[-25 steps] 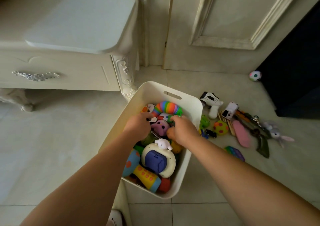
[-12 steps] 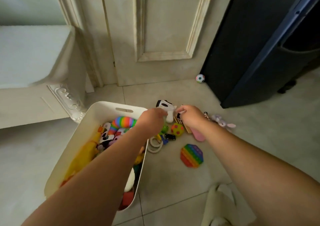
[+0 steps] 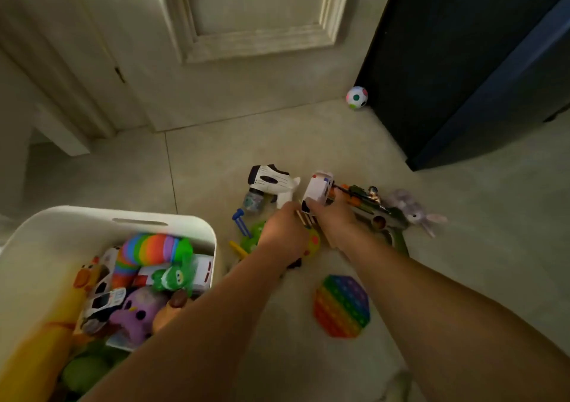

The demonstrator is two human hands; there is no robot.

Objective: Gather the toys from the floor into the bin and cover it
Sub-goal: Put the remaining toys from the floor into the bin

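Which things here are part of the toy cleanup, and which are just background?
Job: bin, white toy car in the right hand, white blaster, rainbow pop pad, grey bunny, spotted ball.
Just there: panelled door, dark cabinet.

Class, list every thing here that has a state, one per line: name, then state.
bin: uncovered, nearly full
door: shut
right hand: grips white toy car
left hand: curled, grip unclear
rainbow pop pad: flat on floor
spotted ball: resting on floor
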